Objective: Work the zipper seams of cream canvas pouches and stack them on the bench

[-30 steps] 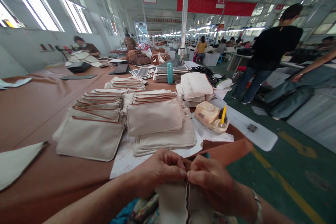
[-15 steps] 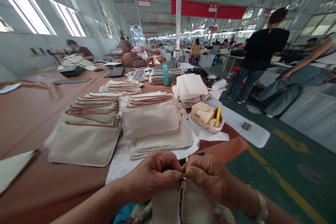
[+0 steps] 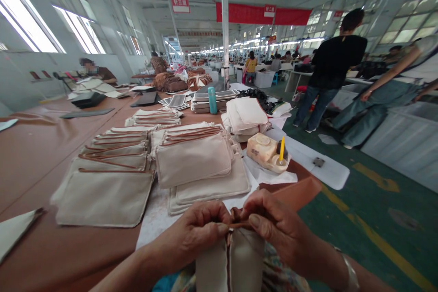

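A cream fabric piece [image 3: 244, 260] with a brown-edged slit down its middle hangs upright below both hands at the bottom centre. My left hand [image 3: 201, 228] pinches its brown top edge, left of the slit. On the right side of that edge, my right hand [image 3: 273, 221] holds the brown strip between thumb and bent fingers. A small whitish bit shows at the top of the slit. Beyond the hands lie stacks of cream pieces with brown edging [image 3: 193, 159], and another stack [image 3: 106, 191] is to the left.
A yellowed container [image 3: 263, 148] with a yellow-handled tool [image 3: 281, 150] sits at the table's right. Behind the stacks stands a teal bottle [image 3: 212, 100]. A person in black [image 3: 337, 61] stands at the right, beside another person partly in view. The brown-covered table [image 3: 30, 173] extends left.
My right hand has shifted slightly right, and its fingers have lifted and spread from the tight pinch. More of the brown strip shows between the hands. The view has turned slightly.
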A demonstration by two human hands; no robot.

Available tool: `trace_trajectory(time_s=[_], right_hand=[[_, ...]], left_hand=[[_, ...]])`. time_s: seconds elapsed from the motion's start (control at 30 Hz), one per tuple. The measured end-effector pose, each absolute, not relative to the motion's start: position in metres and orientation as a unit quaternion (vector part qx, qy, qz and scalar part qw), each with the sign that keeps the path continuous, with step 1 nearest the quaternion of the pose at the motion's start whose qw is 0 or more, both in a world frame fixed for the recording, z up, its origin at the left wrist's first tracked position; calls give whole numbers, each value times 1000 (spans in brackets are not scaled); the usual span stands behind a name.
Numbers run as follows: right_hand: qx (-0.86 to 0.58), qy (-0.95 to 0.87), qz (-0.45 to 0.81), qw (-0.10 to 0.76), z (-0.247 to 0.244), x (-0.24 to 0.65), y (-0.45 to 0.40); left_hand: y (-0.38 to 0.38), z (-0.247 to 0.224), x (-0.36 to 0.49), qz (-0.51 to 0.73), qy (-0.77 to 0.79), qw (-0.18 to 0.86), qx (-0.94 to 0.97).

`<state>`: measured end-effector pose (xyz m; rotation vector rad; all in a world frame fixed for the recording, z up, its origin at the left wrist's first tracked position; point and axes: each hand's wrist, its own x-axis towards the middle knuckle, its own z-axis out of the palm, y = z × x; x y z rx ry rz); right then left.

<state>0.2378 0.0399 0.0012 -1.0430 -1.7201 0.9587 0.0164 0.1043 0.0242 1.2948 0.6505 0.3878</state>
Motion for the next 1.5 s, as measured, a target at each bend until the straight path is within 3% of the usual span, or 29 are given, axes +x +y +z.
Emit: trace_trajectory(time_s=[0.13, 0.23, 0.43, 0.77, 0.93, 1.13, 1.23, 1.33, 1.5], right_hand=[[-373, -774, 142, 492, -6, 233, 38], [-360, -811, 35, 461, -9, 230, 36], [-377, -842, 26, 385, -2, 226, 34], [-365, -865, 23, 343, -3, 219, 36], [-346, -883, -62, 312, 7, 223, 39], [-291, -880, -121, 356, 6, 229, 25], [-322, -842, -50, 431, 4, 231, 22], [-368, -765, 170, 500, 6, 234, 31], [-325, -710, 480, 400, 3, 236, 53]], left_hand=[[100, 27, 19, 208, 280, 745, 569], [99, 24, 19, 211, 292, 744, 563], [98, 18, 19, 217, 277, 732, 584], [91, 35, 24, 209, 271, 677, 651], [91, 34, 23, 189, 283, 669, 660], [90, 32, 16, 170, 318, 641, 677], [89, 37, 16, 161, 296, 640, 691], [88, 43, 17, 162, 286, 633, 701], [86, 46, 16, 170, 279, 580, 747]])
